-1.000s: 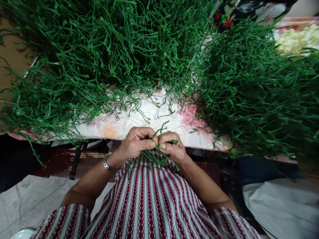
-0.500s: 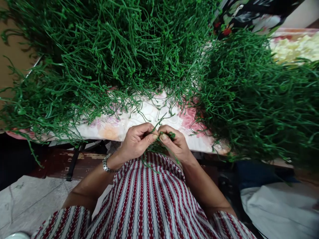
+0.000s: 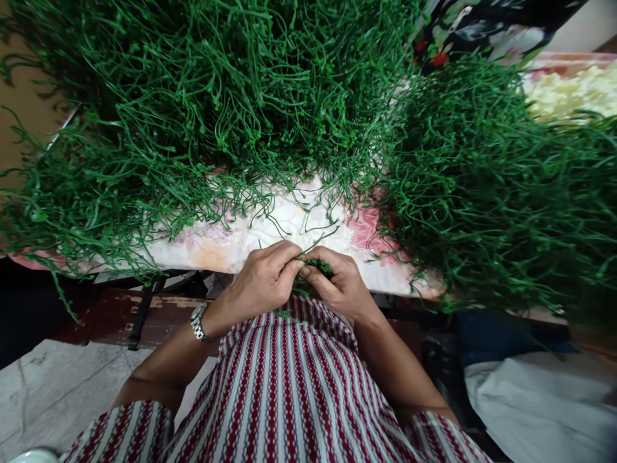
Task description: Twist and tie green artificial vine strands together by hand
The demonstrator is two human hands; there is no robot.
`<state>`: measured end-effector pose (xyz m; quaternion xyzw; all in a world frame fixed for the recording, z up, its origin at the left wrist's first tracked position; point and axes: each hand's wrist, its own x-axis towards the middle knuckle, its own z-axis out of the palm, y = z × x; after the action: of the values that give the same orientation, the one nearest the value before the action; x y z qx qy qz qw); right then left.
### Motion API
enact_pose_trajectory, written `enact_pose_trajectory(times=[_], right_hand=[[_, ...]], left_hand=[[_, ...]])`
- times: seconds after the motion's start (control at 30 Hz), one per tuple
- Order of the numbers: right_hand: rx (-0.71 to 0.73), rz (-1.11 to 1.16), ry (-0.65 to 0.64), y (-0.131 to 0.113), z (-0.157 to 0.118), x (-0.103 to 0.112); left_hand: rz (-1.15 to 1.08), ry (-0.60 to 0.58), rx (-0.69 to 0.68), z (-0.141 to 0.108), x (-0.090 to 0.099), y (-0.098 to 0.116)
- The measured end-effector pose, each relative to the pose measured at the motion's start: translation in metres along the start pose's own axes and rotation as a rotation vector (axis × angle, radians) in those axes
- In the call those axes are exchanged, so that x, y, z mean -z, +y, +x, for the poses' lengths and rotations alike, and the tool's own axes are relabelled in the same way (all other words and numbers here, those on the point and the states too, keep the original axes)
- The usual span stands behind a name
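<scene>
My left hand [image 3: 270, 273] and my right hand [image 3: 340, 283] meet at the front edge of the table, fingertips touching. Both are closed in a pinch on thin green stems [image 3: 319, 239], which look like plastic flower stems; one pokes out up and to the right from between the thumbs. A small cluster of green stem ends [image 3: 319, 264] shows within my right hand's curled fingers. More green strands hang below the hands over the striped garment [image 3: 299, 386]. The fingertips partly hide what lies between them.
A large heap of green stems [image 3: 231, 83] covers the far side of the table, and another heap [image 3: 496, 199] lies on the right. Beneath them is a flowered tablecloth [image 3: 212, 254]. Pale yellow petal-like pieces [image 3: 573, 90] sit at the far right, beside a black floral cloth [image 3: 496, 29].
My left hand has rolled over, its back turning more upward, and the fingertips have closed together. The protruding stem now leans further right. The heaps have not moved.
</scene>
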<state>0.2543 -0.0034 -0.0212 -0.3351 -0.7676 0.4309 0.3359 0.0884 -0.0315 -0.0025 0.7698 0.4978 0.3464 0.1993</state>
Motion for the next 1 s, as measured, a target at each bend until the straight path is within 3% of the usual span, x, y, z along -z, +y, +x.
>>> enact_pose_trajectory(times=[0.13,0.3,0.4,0.67,1.0], right_hand=[[0.174,-0.099,-0.024,0.000,0.001,0.004],[0.230,0.185,-0.237,0.002,0.005,0.008],[0.223,0.336,-0.291,0.006,0.005,0.008],[0.150,0.560,-0.133,0.007,-0.001,-0.005],[0.115,0.566,-0.178,-0.005,-0.005,0.002]], left_hand=[[-0.012,-0.159,-0.010,0.002,0.009,0.001],[-0.401,-0.374,0.115,0.008,0.021,0.001],[-0.573,-0.440,0.207,0.009,0.023,-0.001],[-0.938,-0.351,0.325,0.005,0.012,-0.006],[-0.706,-0.370,0.137,0.006,0.029,0.008]])
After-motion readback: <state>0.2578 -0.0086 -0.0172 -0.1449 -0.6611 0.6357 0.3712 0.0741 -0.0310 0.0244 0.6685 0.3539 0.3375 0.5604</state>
